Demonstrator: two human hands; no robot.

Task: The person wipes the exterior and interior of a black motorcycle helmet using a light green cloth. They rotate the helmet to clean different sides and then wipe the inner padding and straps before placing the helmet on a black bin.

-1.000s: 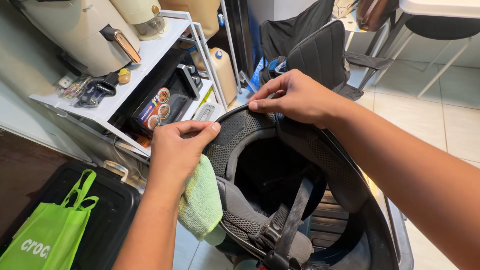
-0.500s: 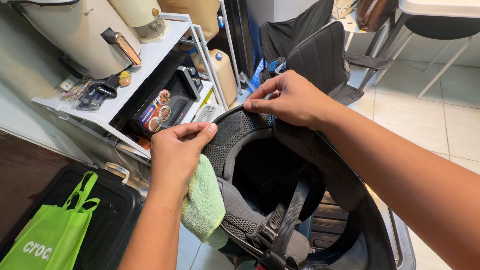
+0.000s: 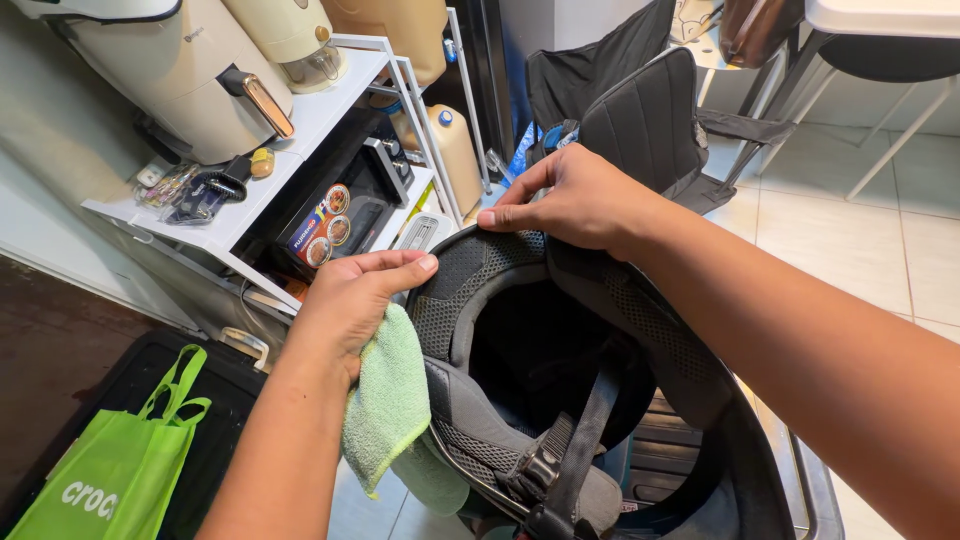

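Left hand: I had my left hand (image 3: pixel 352 300) at the left rim of the helmet (image 3: pixel 560 380), thumb pressed on the rim, a green cloth (image 3: pixel 385 400) tucked under the palm.
Cloth: it hung down just left of the helmet, touching its padding.
Helmet: opening faced up toward me; long axis ran from upper left to lower right.
Inside helmet: dark mesh padding and a black chin strap (image 3: pixel 580 440) with its buckle.
Right hand: my right hand (image 3: pixel 575 200) pinched the helmet's far rim lining.

both hands (image 3: pixel 350 300) on upturned helmet (image 3: pixel 560 360)
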